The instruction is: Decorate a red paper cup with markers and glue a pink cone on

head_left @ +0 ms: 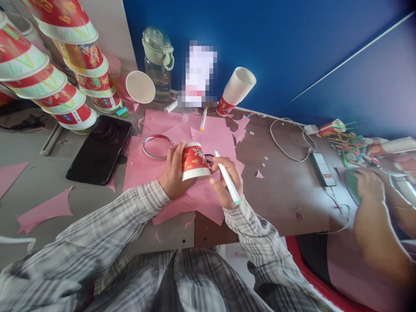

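Observation:
A red and white paper cup [196,162], upside down with its wide rim low, is in my left hand [176,171]. Pale green strokes show on the cup's white band. My right hand [229,181], just right of the cup, holds a white marker [228,177] with green ends, its upper end pointing away from me. The marker's upper end is apart from the cup. Pink paper [214,130] lies beneath both hands. Left of the cup, a silver ring [158,146] rests on that paper, and a yellow-tipped marker [203,119] lies behind.
Tall cup stacks [76,113] and a black tablet [100,149] stand and lie at left. A bottle [157,65], nested cups [236,89] and a blurred bright screen [199,73] are at the back. A cable [276,145], a phone [322,169] and another person's hands [370,186] are at right.

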`<state>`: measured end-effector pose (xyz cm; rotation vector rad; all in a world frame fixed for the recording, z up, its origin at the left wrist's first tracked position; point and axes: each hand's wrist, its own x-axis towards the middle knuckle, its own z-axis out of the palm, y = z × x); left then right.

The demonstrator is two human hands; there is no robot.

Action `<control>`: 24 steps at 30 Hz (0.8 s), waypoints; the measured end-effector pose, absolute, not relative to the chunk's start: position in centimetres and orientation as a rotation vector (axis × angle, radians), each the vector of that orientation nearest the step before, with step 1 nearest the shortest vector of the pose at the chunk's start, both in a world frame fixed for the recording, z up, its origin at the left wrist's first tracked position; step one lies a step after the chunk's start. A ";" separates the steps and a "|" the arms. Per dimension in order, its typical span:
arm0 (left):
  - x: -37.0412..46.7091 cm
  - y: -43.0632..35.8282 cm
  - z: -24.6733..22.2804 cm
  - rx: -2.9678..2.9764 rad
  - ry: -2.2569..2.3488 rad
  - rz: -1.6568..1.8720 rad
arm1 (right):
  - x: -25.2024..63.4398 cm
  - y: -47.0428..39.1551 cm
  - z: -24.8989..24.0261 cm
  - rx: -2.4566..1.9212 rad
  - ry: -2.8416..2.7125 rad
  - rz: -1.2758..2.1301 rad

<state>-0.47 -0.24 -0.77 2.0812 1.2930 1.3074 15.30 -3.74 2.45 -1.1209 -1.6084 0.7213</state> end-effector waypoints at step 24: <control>-0.6 -0.7 -0.7 2.167 1.167 1.162 | 15.3 -3.2 1.5 -0.979 -1.335 0.908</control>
